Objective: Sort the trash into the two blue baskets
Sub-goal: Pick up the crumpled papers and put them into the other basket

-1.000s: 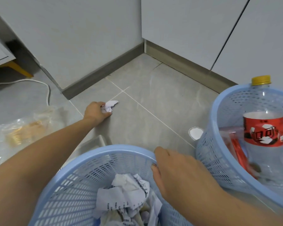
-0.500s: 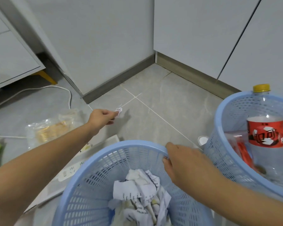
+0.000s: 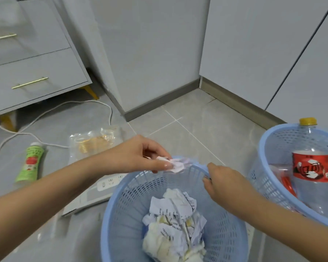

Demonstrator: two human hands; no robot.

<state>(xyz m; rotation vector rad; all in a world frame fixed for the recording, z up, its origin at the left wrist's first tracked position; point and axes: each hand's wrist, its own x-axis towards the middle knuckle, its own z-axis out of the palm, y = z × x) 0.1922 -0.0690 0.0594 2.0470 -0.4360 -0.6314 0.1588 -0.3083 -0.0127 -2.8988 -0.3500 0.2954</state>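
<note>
**Paper scrap held at the rim of the near basket**

At far left a grey drawer cabinet with thin brass handles stands on the grey tiled floor, and a white cable loops across the tiles in front of it. A green squeeze bottle with a white cap and a red label lies on its side on the floor. Just to its right lies a clear crumpled plastic bag with yellowish contents. A white power strip rests on the floor below the bag, partly hidden by the left forearm.

The left hand pinches a small crumpled white paper scrap between thumb and fingertips, right at the far rim of the near blue plastic mesh basket. Inside this basket sits a heap of crumpled printed paper.

The right hand grips the same basket's rim, fingers curled over the edge, just beside the scrap.

At far right stands the second blue plastic mesh basket, apart from the first. It holds an upright clear plastic bottle with a yellow cap and red label, with a red wrapper beside it.
</note>
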